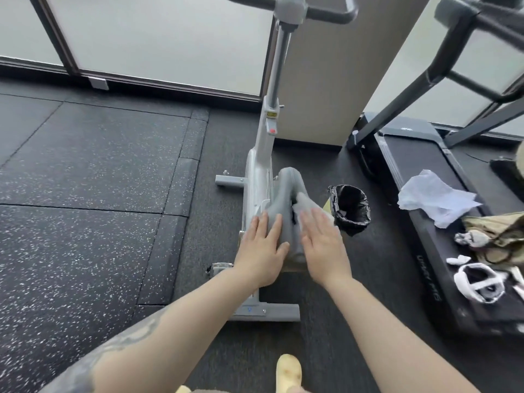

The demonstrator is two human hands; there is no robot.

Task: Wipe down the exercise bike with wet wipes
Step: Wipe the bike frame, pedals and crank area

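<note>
The white exercise bike (259, 168) stands in the middle of the view, its grey saddle (287, 191) right below me. My left hand (262, 248) lies flat with straight fingers on the saddle's left side. My right hand (321, 245) presses a white wet wipe (302, 207) flat against the saddle's right side, and only the wipe's front edge shows beyond my fingertips. The handlebar (292, 9) is at the top of the view.
A small bin with a black liner (351, 208) stands just right of the saddle. A treadmill (419, 222) on the right carries a crumpled white sheet (433, 195), cloths and white items. Speckled rubber floor mats (93, 171) lie to the left, frosted windows behind.
</note>
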